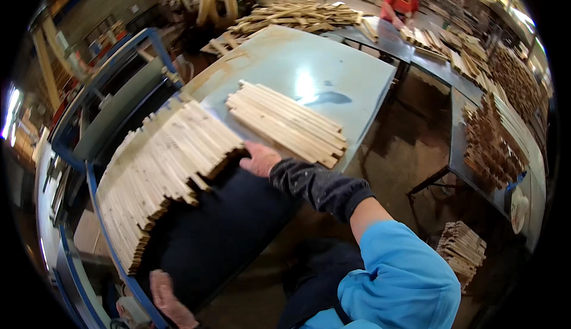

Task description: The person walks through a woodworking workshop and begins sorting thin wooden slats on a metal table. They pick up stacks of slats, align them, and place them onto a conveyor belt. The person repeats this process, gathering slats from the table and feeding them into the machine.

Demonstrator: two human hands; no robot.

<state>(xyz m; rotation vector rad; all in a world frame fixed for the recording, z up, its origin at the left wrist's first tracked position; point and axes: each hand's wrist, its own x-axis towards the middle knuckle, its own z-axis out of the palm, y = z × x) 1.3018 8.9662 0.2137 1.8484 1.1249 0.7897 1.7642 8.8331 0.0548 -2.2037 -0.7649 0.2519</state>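
A long row of pale wooden strips [172, 150] lies side by side on a dark surface [232, 228] at the left, their near ends uneven. My right hand [260, 159], in a dark sleeve cover, is at the right end of this row, its fingertips against or very near the last strip. Those fingers are apart and close on nothing. Down at the lower left, my left hand [170, 298] is stretched out beside the blue frame edge, below the row's left end, holding nothing. A smaller batch of strips [285, 124] rests on the light metal table [357, 67] beyond my right hand.
A blue-framed machine with a roller [122, 106] borders the row on the left. Loose strips [297, 16] are heaped behind the table. A person in red [399, 5] handles wood at the far bench. More stacked pieces [491, 141] fill a bench at right; a bundle [461, 248] sits lower.
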